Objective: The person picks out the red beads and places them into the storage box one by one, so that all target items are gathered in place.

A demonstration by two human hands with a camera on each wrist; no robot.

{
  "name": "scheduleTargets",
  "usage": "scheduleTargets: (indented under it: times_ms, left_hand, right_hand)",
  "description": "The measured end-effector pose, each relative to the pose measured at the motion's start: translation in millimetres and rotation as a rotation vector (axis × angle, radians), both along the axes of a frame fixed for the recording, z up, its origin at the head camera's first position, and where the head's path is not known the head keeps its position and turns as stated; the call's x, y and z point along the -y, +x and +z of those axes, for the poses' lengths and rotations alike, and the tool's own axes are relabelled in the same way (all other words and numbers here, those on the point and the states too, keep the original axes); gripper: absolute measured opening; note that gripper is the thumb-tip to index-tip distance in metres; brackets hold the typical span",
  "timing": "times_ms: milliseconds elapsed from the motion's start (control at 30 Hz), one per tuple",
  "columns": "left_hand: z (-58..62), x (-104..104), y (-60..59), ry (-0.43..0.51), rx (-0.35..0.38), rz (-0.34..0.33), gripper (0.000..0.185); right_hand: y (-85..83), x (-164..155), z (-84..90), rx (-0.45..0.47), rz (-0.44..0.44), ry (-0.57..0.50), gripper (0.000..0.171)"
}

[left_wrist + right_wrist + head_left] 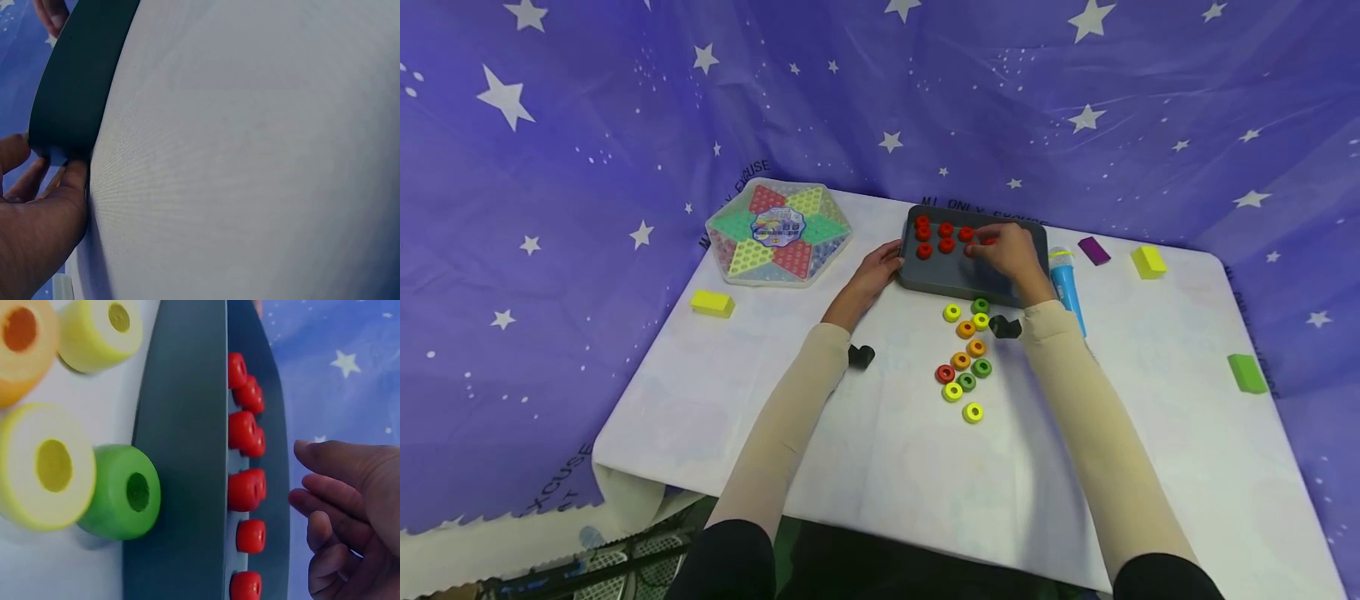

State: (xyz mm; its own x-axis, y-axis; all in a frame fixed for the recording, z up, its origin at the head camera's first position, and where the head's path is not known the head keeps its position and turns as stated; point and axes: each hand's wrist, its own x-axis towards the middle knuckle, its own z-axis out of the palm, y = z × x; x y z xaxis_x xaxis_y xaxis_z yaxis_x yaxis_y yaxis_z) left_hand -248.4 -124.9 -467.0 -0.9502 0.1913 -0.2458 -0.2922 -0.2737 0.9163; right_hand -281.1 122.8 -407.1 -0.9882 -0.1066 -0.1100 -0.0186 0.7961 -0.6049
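Observation:
My left hand [871, 277] grips the left side of a dark grey tray [955, 282]; in the left wrist view its fingers and thumb [76, 176] touch the tray's end wall. Several red beads [946, 246] with holes stand in rows inside the tray. Over the tray's right part is my right hand [1015, 257], its fingers near the red beads. The right wrist view shows that hand [353, 515] with loosely bent fingers and nothing visible between them. In front of the tray lie loose yellow [973, 412], green [982, 367], orange [961, 361] and red beads [945, 374].
A hexagonal game box [778, 233] lies left of the tray, with a yellow block [712, 303] before it. A blue toy microphone [1066, 287] lies by the tray's right end. Purple [1094, 251], yellow [1148, 262] and green blocks [1247, 373] lie farther right.

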Motion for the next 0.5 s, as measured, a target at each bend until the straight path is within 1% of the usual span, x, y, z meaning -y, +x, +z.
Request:
scheduleTargets:
  times_ms: [100,233,333,433,500]
  left_hand:
    - [2.7,0,3.0,0.002,0.005,-0.008,0.051]
    - [0.7,-2,2.5,0.013,-0.006,0.002,0.051]
    - [-6.2,-4,-0.4,0.011,-0.014,0.012,0.050]
    - [-12.9,-4,-3.2,-0.016,-0.022,0.027,0.049]
    - [-15.1,-4,-4.7,-0.033,-0.028,0.036,0.048]
  right_hand:
    - [12.1,-3,-0.3,-0.029,0.007,-0.028,0.048]
    - [31.0,-5,0.0,-0.083,0.028,-0.039,0.046]
    - [50.1,-4,1.9,-0.110,0.028,-0.036,0.044]
    - [69.9,-1,4.2,-0.098,0.010,-0.049,0.044]
    - [81.7,1,5.4,-0.085,0.005,-0.060,0.045]
